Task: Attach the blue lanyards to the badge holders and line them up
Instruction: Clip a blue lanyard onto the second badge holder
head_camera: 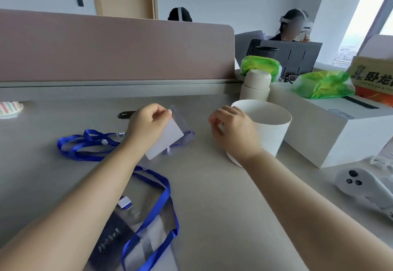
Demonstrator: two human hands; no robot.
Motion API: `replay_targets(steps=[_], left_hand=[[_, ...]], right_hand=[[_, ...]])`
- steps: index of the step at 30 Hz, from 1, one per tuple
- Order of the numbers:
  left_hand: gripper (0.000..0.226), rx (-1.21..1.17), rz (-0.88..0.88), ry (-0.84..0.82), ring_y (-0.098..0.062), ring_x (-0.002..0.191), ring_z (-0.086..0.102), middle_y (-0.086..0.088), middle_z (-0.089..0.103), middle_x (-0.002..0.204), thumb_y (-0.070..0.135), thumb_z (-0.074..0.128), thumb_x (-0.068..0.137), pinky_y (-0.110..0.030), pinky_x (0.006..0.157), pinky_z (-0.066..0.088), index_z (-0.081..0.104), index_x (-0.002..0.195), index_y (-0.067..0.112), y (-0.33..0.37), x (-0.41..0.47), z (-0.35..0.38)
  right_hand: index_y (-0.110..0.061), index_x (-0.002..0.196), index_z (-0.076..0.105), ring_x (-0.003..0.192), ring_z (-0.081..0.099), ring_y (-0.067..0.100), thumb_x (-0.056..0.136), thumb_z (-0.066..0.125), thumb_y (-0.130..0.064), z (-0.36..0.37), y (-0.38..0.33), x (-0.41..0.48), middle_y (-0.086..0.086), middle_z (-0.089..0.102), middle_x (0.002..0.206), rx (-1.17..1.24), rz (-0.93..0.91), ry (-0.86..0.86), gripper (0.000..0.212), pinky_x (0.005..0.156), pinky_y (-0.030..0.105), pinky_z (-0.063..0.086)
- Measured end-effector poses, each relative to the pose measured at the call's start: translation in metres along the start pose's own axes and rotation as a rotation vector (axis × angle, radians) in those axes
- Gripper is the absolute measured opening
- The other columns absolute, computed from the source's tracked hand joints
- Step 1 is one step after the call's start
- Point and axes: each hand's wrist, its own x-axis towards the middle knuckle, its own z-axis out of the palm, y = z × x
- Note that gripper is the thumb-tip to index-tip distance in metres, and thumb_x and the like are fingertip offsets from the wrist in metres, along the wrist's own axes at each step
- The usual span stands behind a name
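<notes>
Pinching a clear badge holder point(170, 139) in the left hand point(148, 127), thumb and curled fingers closed on its upper edge, a white card inside, the whole thing tilted with its lower corner toward the left wrist. Between the two hands, much nearer the left. Off to the right of the holder and clear of it, the right hand point(232, 131), fingers curled in toward the thumb; no telling whether gripping something small or closed on nothing. Just behind that hand, touching or very nearly so, a white paper tub point(270, 128), open at the top. Left of the left hand and wrist, a blue lanyard point(85, 146) in a loose heap on the grey desk point(212, 196), a small white bead on the strap, one end reaching toward the wrist. Beside the left forearm on its right, a second blue lanyard point(163, 207), looped over a clear pouch point(136, 224) with a dark printed insert, and a small white clip point(125, 203) close against the forearm. Just beyond the left hand, a black oval slot point(125, 114) in the desk. Right of the right forearm and well apart from it, a white controller point(361, 183). Farther back on that side, a white box point(340, 130), a cream bottle point(255, 85) and a green plastic bag point(323, 85). Beyond both hands, a mauve partition point(106, 47).
</notes>
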Motion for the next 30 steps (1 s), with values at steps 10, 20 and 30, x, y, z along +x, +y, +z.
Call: replay_targets(steps=[10,20,30], left_hand=[[0.014,0.263,-0.011,0.185,-0.017,0.07,0.049,0.005,0.054,0.071,0.017,0.06,0.085,-0.018,0.059,0.037,0.06,0.075,0.007,-0.078,-0.019,-0.089],[0.027,0.452,0.294,0.152,-0.025,0.047,0.053,-0.003,0.059,0.063,0.03,0.047,0.077,-0.031,0.061,0.042,0.057,0.063,0.009,-0.101,-0.035,-0.075],[0.026,0.487,0.373,0.12,-0.015,0.054,0.051,0.0,0.06,0.066,0.031,0.05,0.077,-0.031,0.062,0.041,0.059,0.064,0.009,-0.108,-0.038,-0.073]], right_hand=[[-0.014,0.092,0.066,0.085,0.059,0.027,0.085,0.052,-0.013,0.1,-0.068,-0.003,0.005,0.065,0.092,0.176,0.076,-0.494,0.016,0.066,0.039,0.053],[-0.011,0.107,0.062,0.098,0.059,0.031,0.084,0.048,-0.005,0.135,-0.062,-0.006,0.01,0.066,0.107,0.163,0.323,-0.631,0.027,0.077,0.038,0.052],[-0.01,0.098,0.069,0.087,0.057,0.022,0.083,0.061,-0.009,0.127,-0.063,-0.009,0.006,0.062,0.102,0.343,0.254,-0.553,0.017,0.081,0.029,0.047]])
